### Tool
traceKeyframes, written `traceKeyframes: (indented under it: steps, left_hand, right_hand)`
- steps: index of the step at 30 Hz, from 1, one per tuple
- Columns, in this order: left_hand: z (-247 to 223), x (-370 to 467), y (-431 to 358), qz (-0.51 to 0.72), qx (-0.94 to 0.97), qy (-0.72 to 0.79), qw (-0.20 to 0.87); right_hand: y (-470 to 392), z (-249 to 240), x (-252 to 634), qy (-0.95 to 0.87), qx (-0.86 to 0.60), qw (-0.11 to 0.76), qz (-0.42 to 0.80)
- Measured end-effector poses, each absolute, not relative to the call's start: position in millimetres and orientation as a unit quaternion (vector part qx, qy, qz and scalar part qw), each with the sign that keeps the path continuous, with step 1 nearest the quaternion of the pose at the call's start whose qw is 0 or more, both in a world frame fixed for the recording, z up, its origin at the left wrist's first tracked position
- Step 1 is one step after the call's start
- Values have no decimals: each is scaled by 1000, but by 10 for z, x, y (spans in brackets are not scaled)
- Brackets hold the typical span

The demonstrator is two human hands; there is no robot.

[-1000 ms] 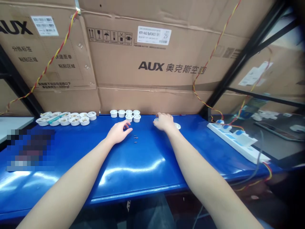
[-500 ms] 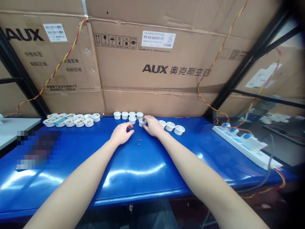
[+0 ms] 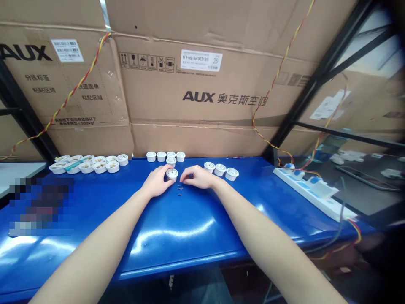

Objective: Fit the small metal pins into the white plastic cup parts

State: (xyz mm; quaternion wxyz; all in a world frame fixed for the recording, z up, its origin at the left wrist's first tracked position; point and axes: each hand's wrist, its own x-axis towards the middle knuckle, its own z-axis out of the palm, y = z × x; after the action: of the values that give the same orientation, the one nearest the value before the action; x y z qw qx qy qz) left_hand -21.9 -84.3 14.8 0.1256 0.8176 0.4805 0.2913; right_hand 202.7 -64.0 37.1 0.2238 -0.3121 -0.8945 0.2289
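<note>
My left hand [image 3: 157, 181] grips a small round white cup [image 3: 172, 173] between thumb and fingers, at the middle of the blue table. Just to its right, my right hand [image 3: 198, 177] has its fingertips pinched together, low over the table. Whether anything is between those fingertips is too small to tell. Below them lie several tiny dark pin-like pieces [image 3: 180, 188]. Behind the held cup stands another white cup [image 3: 171, 162], with a short row of the same cups [image 3: 161, 156] at the back. Three more white cups [image 3: 220, 169] stand beyond my right wrist.
Several white cups with small pieces in them [image 3: 86, 167] cluster at the back left, a teal strip across them. A blurred-out flat object [image 3: 44, 204] lies at the left. A white power strip [image 3: 311, 192] runs along the right edge. Cardboard [image 3: 196, 114] walls the back.
A white cup has come from the right hand into my left hand, nearer the pieces. My right hand has moved down and left, its fingertips now close to the dark pieces. The view has shifted slightly.
</note>
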Motion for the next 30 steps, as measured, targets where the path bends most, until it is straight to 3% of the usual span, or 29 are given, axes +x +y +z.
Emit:
traceKeyframes:
  steps: [5, 30]
  left_hand:
    - [173, -216, -849, 295, 813, 484, 134]
    - [199, -211, -879, 265, 813, 503, 129]
  right_hand:
    - [-652, 356, 2006, -909, -290, 169, 246]
    - [-673, 347, 1935, -889, -378, 157, 203]
